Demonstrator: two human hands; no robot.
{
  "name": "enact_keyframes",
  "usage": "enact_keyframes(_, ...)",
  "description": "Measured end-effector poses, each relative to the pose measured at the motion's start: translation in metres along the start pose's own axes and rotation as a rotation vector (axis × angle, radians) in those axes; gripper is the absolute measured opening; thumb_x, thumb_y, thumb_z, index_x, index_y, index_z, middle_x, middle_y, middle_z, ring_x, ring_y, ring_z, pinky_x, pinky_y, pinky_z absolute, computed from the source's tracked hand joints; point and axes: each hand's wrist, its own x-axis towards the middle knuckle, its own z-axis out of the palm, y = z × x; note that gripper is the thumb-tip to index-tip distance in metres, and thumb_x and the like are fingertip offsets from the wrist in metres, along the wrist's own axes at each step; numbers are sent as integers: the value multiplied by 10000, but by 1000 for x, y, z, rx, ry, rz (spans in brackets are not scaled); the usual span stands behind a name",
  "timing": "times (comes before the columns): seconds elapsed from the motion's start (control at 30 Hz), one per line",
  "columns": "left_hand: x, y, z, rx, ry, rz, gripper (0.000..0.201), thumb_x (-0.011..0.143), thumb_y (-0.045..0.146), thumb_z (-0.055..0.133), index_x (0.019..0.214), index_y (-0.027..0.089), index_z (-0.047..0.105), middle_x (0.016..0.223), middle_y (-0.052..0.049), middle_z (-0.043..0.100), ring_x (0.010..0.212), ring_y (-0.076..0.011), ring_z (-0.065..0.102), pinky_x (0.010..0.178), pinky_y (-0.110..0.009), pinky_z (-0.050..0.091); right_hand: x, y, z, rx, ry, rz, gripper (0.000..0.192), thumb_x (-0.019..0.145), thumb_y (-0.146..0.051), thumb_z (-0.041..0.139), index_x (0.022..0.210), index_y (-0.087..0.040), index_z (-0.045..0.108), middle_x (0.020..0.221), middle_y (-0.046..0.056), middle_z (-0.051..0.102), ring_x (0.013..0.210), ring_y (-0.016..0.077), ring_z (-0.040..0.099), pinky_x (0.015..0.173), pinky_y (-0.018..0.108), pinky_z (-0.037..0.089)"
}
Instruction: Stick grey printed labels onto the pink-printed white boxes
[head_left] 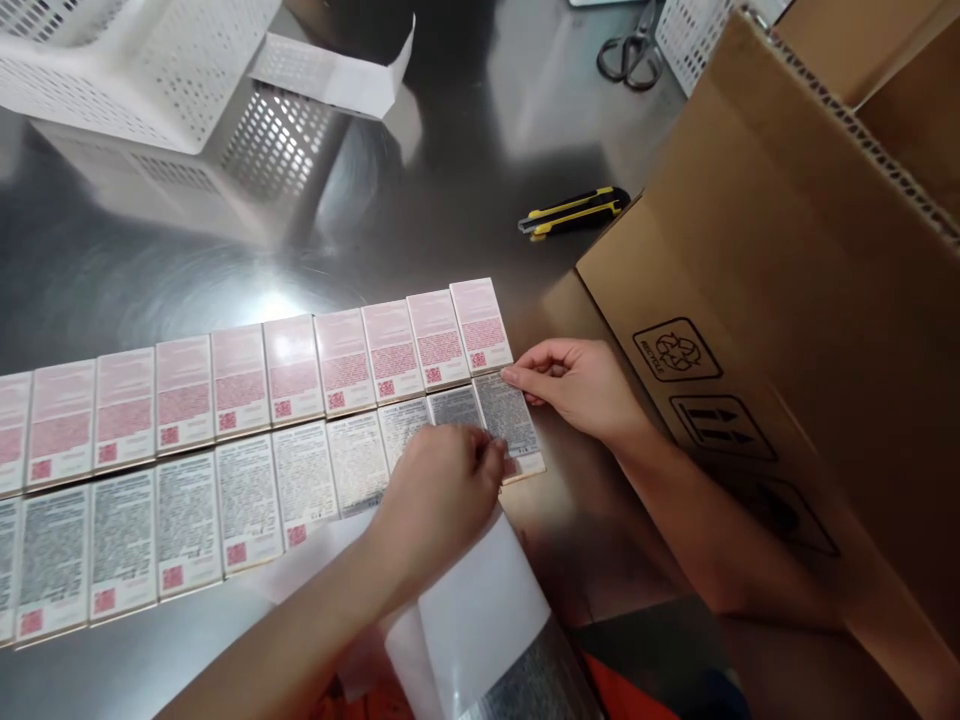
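Observation:
Two rows of small boxes run along the metal table: a back row of pink-printed boxes (342, 362) and a front row of boxes bearing labels of fine dark print (187, 520). On the rightmost front box (525, 466) lies a dark-printed label (504, 412), its lower edge above the box's bottom. My right hand (574, 385) pinches this label's upper right corner. My left hand (442, 485), fingers curled closed, holds the lower left edge with its fingertips. Beneath my left forearm hangs a strip of white backing paper (484, 600), with dark-printed labels at its lower end.
A large cardboard carton (720, 250) stands close on the right. Behind the boxes lie a yellow-black utility knife (576, 212) and scissors (632, 55). A white perforated basket (165, 70) and a loose paper strip (322, 75) are at the back left.

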Motion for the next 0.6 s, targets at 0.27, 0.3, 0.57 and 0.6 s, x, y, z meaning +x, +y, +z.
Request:
enact_keyframes(0.27,2,0,-2,-46,-34,-41,362,920,321,481,664,208,710,700,-46,735,641,-182,645,587,-289,401,0,5,1,-57,38,-48,296,668,-435,824,701,-160,721,591,10,651,517,109,531,482,232,421)
enact_keyframes(0.3,2,0,-2,-50,-34,-42,361,920,319,481,669,208,716,702,-51,736,649,-187,652,593,-290,413,0,5,1,-58,39,-53,291,672,-431,822,702,-160,721,592,11,652,517,109,532,482,232,422)
enact_keyframes(0.57,4,-3,0,-68,-34,-47,357,909,312,497,646,200,711,699,-67,738,660,-195,674,593,-287,448,1,7,1,-57,45,-73,264,677,-404,818,703,-158,727,605,13,664,521,111,543,499,240,439)
enact_keyframes(0.6,4,-3,0,-66,-32,-45,358,907,311,498,642,199,710,695,-67,737,656,-194,673,589,-287,448,1,7,1,-66,49,-77,260,680,-402,815,703,-158,729,606,13,665,521,112,544,499,240,437)
